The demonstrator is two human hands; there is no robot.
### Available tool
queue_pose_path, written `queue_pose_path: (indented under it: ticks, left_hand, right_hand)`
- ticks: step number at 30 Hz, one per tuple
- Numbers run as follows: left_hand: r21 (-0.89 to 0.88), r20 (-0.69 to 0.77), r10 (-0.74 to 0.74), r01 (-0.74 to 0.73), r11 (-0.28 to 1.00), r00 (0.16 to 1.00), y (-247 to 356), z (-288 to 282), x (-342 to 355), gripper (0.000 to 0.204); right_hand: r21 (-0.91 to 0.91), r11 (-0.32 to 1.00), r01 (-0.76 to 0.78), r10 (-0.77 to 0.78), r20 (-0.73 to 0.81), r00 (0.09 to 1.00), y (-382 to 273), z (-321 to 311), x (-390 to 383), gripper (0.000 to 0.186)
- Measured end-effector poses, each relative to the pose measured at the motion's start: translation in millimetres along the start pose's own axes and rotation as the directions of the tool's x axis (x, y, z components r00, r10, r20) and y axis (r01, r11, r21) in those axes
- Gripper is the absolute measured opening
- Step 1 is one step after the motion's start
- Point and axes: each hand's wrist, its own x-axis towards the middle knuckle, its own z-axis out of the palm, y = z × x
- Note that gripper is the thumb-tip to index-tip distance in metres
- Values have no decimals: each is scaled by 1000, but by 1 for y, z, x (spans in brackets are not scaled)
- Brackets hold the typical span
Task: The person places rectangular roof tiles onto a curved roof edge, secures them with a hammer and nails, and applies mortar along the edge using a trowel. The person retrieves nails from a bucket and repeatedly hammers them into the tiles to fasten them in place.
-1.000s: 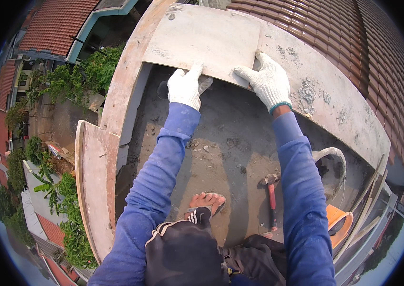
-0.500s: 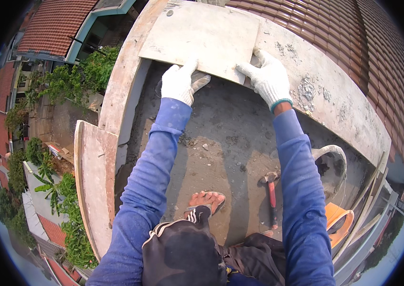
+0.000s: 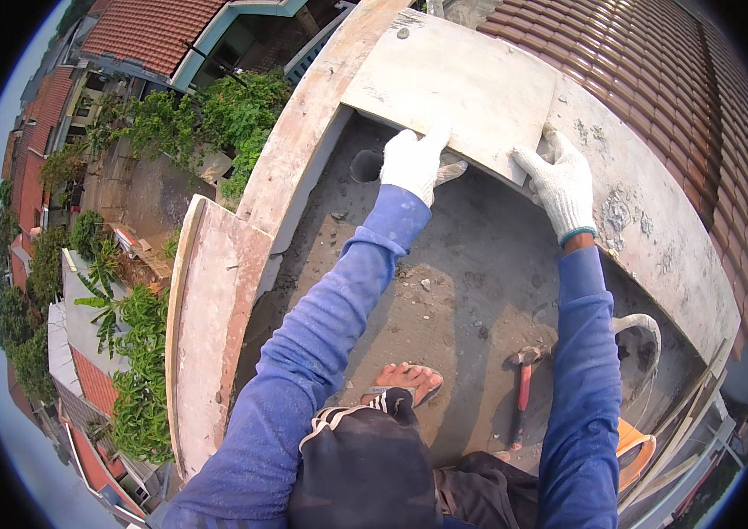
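Observation:
A thin, pale rectangular panel (image 3: pixel 453 84) lies flat across the far left corner of the low concrete wall (image 3: pixel 638 189), its near edge jutting over the recessed floor. My left hand (image 3: pixel 416 163), in a white knit glove, grips that near edge, fingers on top and the thumb side partly beneath. At the panel's near right corner, my right hand (image 3: pixel 565 183) in a matching glove pinches the edge between thumb and fingers. A small grey lump (image 3: pixel 403 33) sits on the panel's far left corner.
A hammer (image 3: pixel 524 388) with a red handle lies on the rough cement floor (image 3: pixel 444 238), right of my sandalled foot. An orange bucket (image 3: pixel 634 450) and a pale looped hose (image 3: pixel 643 331) are at right. Beyond the left wall (image 3: pixel 206 326) is a drop to trees and houses; a tiled roof (image 3: pixel 656 88) adjoins.
My view has swung, so the whole scene sits further right in the picture. Both hands stay on the panel's near edge, and the panel shows no clear shift on the wall.

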Motion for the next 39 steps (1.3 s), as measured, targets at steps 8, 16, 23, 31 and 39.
queue_pose_path:
  ticks: [8, 16, 23, 31, 39]
  left_hand:
    - [-49, 47, -14, 16, 999, 999, -1, -3, 4, 35]
    - [-73, 13, -22, 23, 997, 1000, -1, -3, -1, 40]
    - [39, 22, -48, 47, 998, 999, 3, -4, -1, 45]
    - [53, -5, -26, 26, 998, 1000, 2, -5, -1, 43]
    - [186, -67, 62, -49, 981, 996, -6, 4, -11, 54]
  right_hand:
    - [-8, 999, -37, 37, -20, 999, -5, -2, -5, 64]
    - [-5, 1000, -25, 25, -6, 1000, -7, -2, -6, 66]
    - [-57, 990, 127, -130, -46, 990, 23, 1, 11, 70]
    - [-40, 999, 5, -5, 11, 1000, 15, 0, 5, 74]
    - [-138, 987, 83, -85, -7, 996, 22, 1, 11, 75]
